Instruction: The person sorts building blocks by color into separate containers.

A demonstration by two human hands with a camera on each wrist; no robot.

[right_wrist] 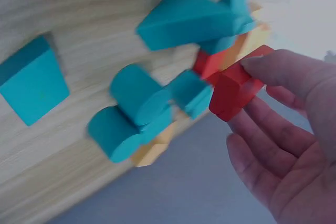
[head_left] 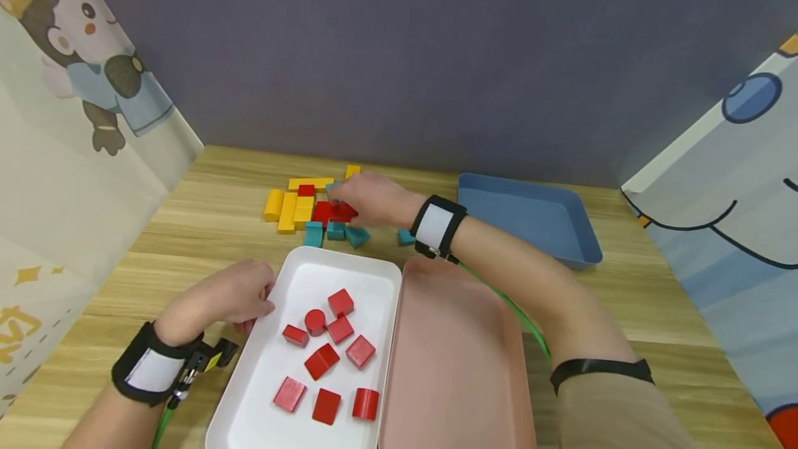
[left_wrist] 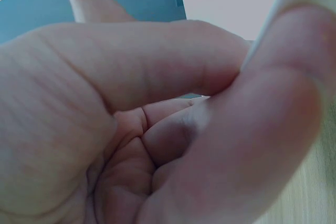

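Observation:
My left hand (head_left: pixel 227 293) grips the left rim of a white tray (head_left: pixel 268 359); thumb and index finger pinch that edge in the left wrist view. Several red blocks, including cubes and cylinders, such as this red cube (head_left: pixel 326 406), lie scattered in the tray. Beyond it, my right hand (head_left: pixel 374 198) is over a cluster of coloured blocks. A red block (right_wrist: pixel 236 85) is pinched between its thumb and fingers in the right wrist view. Around it lie teal blocks, among them a triangular block (right_wrist: pixel 184 22) and a cylinder (right_wrist: pixel 136 95). Yellow blocks (head_left: pixel 287 212) form the cluster's left side.
A pink tray (head_left: pixel 455 366) stands against the white one on its right. At the back right is a blue tray (head_left: pixel 524 217). One teal block (head_left: pixel 405 237) sits apart, near the right wrist. A dark wall panel (head_left: pixel 399 54) rises behind the wooden table (head_left: pixel 187 227).

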